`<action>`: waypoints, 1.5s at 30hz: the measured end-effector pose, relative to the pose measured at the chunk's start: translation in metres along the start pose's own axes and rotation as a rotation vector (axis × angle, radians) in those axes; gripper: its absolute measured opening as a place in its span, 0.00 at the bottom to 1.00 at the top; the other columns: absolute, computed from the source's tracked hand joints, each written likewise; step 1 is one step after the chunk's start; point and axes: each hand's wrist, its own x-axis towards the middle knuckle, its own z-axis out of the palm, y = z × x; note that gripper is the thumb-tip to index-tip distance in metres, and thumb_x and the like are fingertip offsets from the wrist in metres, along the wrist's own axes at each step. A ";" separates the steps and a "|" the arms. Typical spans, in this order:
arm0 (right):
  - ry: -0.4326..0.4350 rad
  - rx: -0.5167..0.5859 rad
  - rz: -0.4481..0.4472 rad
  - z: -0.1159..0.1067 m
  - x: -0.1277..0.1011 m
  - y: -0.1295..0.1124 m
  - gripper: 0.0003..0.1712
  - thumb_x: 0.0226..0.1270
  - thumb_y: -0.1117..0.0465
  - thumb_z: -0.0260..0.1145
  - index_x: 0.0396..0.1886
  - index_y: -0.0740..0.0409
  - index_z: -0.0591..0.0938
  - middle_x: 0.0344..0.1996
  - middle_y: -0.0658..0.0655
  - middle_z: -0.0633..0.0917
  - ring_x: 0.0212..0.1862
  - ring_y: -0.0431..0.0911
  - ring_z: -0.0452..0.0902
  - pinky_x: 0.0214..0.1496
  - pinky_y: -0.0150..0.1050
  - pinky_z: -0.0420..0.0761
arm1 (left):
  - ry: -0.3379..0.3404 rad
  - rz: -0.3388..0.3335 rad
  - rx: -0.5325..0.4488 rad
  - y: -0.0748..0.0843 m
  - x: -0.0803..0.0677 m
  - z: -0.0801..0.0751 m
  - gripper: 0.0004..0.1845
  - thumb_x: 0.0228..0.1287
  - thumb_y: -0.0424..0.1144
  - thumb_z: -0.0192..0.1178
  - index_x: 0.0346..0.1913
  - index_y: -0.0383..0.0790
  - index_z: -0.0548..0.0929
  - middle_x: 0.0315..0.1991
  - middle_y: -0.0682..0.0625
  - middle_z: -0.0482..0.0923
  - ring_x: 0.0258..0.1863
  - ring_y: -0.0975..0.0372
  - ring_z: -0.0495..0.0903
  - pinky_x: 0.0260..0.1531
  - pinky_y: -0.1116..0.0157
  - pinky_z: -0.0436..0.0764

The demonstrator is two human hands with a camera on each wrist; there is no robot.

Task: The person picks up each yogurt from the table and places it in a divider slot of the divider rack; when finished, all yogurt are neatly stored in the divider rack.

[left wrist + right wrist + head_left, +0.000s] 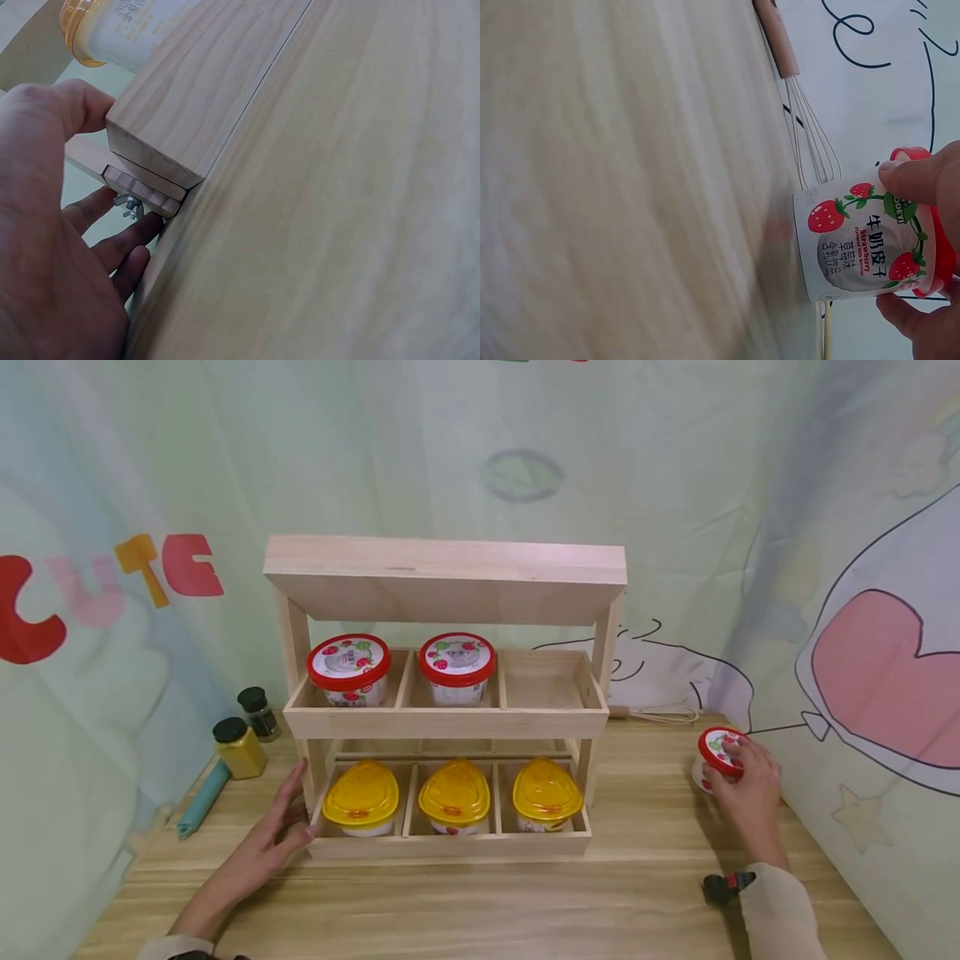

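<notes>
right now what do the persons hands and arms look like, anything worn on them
Both hands are bare: no gloves or rings show. The right hand comes out of a light beige sleeve, with a small black and red device by the wrist. The left hand has a beige cuff.

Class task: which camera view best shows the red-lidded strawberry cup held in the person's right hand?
The right wrist view: the red-lidded strawberry cup fills it, label readable. The head view shows it small, partly behind the right hand. The left wrist view misses it.

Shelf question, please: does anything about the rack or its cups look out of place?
One red-lidded cup sits apart on the table, gripped by the right hand, while the upper tier's right compartment is empty. Nothing is spilled.
</notes>
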 end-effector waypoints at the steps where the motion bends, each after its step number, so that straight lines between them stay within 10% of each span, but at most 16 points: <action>1: 0.004 -0.002 -0.001 0.000 0.000 0.000 0.29 0.66 0.67 0.73 0.65 0.73 0.78 0.74 0.77 0.73 0.78 0.72 0.59 0.80 0.72 0.58 | 0.000 0.001 -0.001 0.000 0.000 0.000 0.54 0.73 0.27 0.64 0.89 0.47 0.40 0.82 0.21 0.53 0.61 0.86 0.71 0.57 0.82 0.73; 19: 0.170 0.025 -0.243 -0.030 0.011 -0.032 0.28 0.62 0.68 0.76 0.63 0.70 0.83 0.69 0.74 0.79 0.69 0.72 0.72 0.65 0.75 0.76 | -0.006 0.001 -0.010 -0.001 0.000 0.000 0.54 0.73 0.26 0.63 0.89 0.47 0.39 0.80 0.19 0.55 0.60 0.85 0.72 0.57 0.83 0.72; 23: 0.193 0.031 -0.290 -0.036 0.012 -0.044 0.30 0.62 0.67 0.78 0.64 0.66 0.84 0.70 0.70 0.80 0.70 0.70 0.74 0.68 0.41 0.80 | -0.007 -0.003 -0.002 -0.002 -0.001 0.000 0.54 0.73 0.27 0.63 0.89 0.48 0.39 0.80 0.20 0.56 0.60 0.85 0.72 0.56 0.82 0.73; 27: 0.201 0.059 -0.326 -0.043 0.012 -0.058 0.31 0.62 0.67 0.78 0.66 0.64 0.83 0.72 0.67 0.80 0.73 0.68 0.73 0.60 0.15 0.59 | -0.006 -0.007 -0.001 -0.003 -0.001 0.000 0.54 0.74 0.27 0.63 0.89 0.48 0.39 0.80 0.20 0.56 0.59 0.85 0.73 0.56 0.82 0.73; 45: 0.203 0.148 -0.424 -0.063 0.007 -0.110 0.36 0.61 0.68 0.79 0.70 0.54 0.83 0.76 0.60 0.79 0.75 0.65 0.72 0.59 0.08 0.60 | -0.011 -0.027 0.001 0.002 0.000 -0.001 0.54 0.75 0.28 0.63 0.89 0.49 0.38 0.81 0.21 0.56 0.60 0.85 0.72 0.56 0.80 0.74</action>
